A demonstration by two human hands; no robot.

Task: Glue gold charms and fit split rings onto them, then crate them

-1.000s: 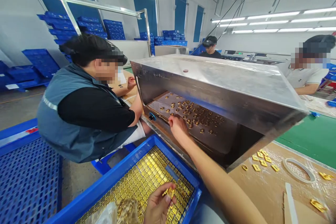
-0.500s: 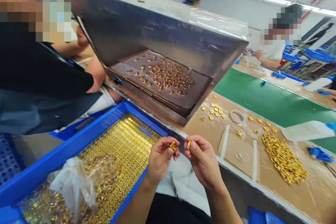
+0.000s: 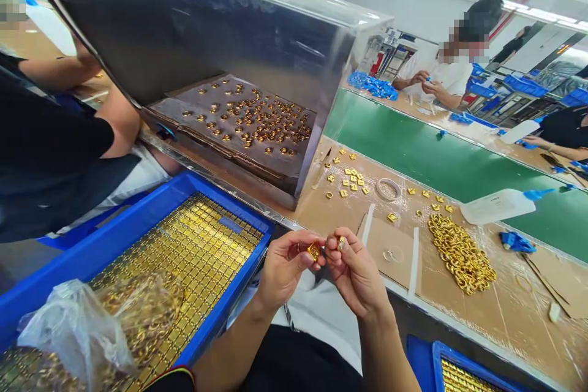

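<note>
My left hand (image 3: 285, 269) is closed on a small square gold piece (image 3: 314, 251), pinched between thumb and fingers. Right beside it, my right hand (image 3: 356, 269) pinches another small gold piece (image 3: 340, 243). The fingertips of both hands nearly meet over my lap, in front of the table edge. On the table to the right lie a pile of gold rings (image 3: 462, 254) and scattered square gold pieces (image 3: 353, 179). A roll of tape (image 3: 388, 190) is near them.
A large metal box (image 3: 206, 30) with gold pieces inside stands ahead. At left, a blue tray (image 3: 184, 187) holds gold pieces and a plastic bag (image 3: 78, 331). A white bottle (image 3: 498, 207) lies at right. People sit left and beyond the green strip (image 3: 404, 128).
The view has shifted to the right. My hands have come closer together, and the piece in my right hand is turned differently. The person across now has both hands near a small blue item.
</note>
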